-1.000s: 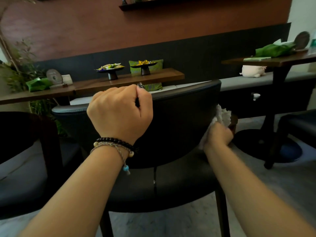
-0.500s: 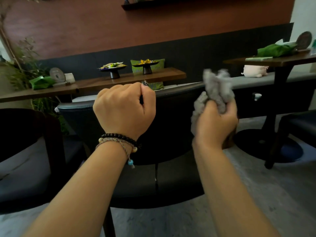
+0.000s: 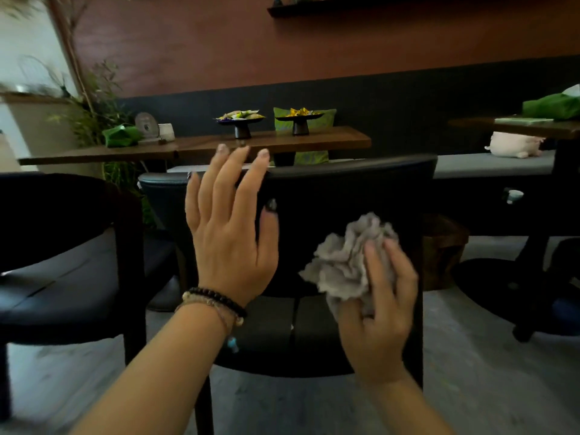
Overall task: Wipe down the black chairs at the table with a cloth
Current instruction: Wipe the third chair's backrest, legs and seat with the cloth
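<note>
Here, crumpled grey cloth [image 3: 346, 262] (bunched), black chair [image 3: 351, 189]

The cloth [image 3: 351, 262] I'm holding is pale grey; the chair [image 3: 345, 196] before me is black. Beyond, green cushion [image 3: 326, 120], perhaps patterned, against a reddish-brown wall [image 3: 282, 48].

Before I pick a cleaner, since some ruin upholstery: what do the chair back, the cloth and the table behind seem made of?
Chair back: looks like black leather or vinyl, smooth, with a soft sheen along the padded top edge. Cloth: grey, soft, fluffy fabric, perhaps microfibre, crumpled into deep folds in the right hand. Table: brown wood, matte, with faint grain.
</note>
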Motion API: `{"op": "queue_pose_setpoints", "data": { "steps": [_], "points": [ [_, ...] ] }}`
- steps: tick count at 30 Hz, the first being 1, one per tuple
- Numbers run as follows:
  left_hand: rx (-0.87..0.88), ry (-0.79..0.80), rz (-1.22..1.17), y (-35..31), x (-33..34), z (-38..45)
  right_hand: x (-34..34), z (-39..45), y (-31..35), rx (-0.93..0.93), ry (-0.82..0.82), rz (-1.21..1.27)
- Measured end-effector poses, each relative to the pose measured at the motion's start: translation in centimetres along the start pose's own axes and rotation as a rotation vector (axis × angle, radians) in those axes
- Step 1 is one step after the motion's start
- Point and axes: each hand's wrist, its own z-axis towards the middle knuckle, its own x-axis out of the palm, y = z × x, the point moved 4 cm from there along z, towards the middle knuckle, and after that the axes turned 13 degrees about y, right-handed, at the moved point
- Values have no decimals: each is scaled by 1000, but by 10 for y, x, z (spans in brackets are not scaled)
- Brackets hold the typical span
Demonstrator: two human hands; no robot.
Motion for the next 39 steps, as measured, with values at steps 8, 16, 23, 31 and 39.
{"op": "queue_pose_setpoints", "data": {
  "steps": [8,16,23,31,39],
  "points": [
    [-132,195,-112,29,12,-67,26,30,-3,-511,201,-259],
    [-461,320,-249,54,25,-124,50,-109,-115,-33,831,-236],
    [-1270,561,-570,104,47,-221,101,-127,-101,153,865,-343],
    [-1605,378,-656,146,46,-241,242,-121,-3,7,939,-233],
    [-1706,165,-963,159,81,-224,199,-129,-18,-104,1162,-414]
  ]
}}
